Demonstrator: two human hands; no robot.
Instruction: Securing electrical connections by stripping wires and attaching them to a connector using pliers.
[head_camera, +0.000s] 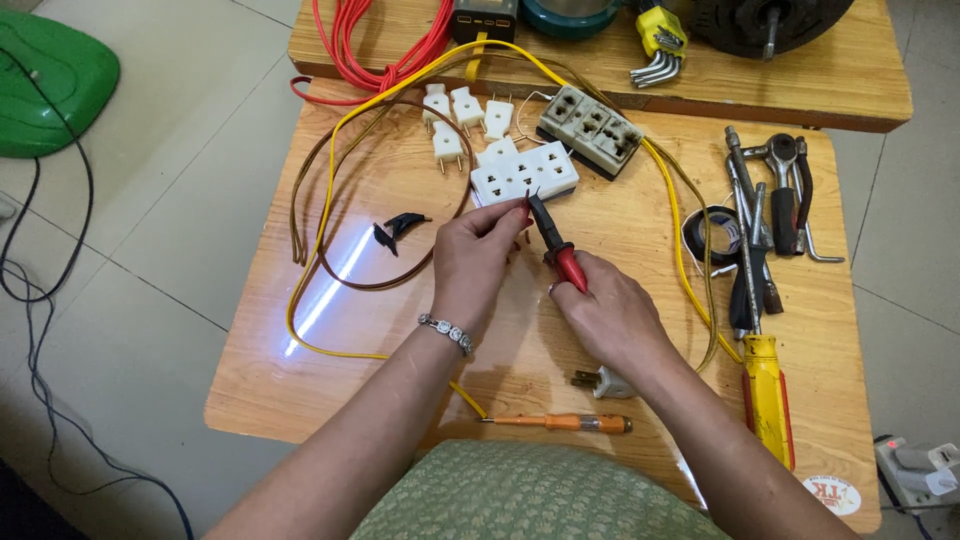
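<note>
My right hand (610, 315) grips red-handled pliers (556, 243) with black jaws pointing up toward my left hand. My left hand (478, 255), with a bracelet at the wrist, pinches a thin wire end right at the pliers' tip. Both hands hover over the wooden table (300, 380), just in front of a white multi-socket block (525, 172). A yellow cable (322, 215) and a brown cable (310, 190) loop across the table to the left.
Several white plugs (455, 115) and an old grey socket block (590, 130) lie behind. An orange tester screwdriver (565, 423) and a white plug (603, 382) lie near me. Right side: yellow-handled screwdriver (767, 400), black tape (712, 235), pliers and wrenches (785, 195). Red cable (350, 45) at the back.
</note>
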